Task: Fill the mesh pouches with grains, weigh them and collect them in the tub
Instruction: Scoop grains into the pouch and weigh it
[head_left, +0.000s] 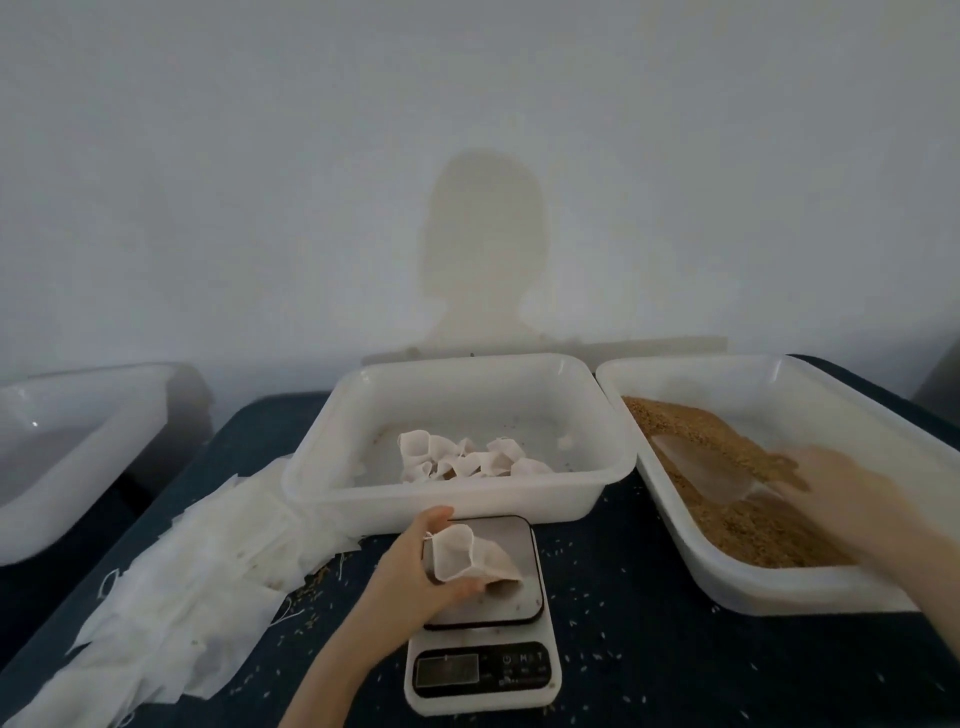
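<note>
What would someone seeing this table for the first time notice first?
Probably the left hand holding an open mesh pouch on the scale at front centre. On the right, the blurred right hand reaches into a tub of brown grains. Behind the scale, the middle tub holds several pouches.

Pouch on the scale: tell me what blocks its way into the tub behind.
Nothing visible blocks it. The left hand grips the pouch over the scale; only the tub near wall rises between, so lift over it.
</note>
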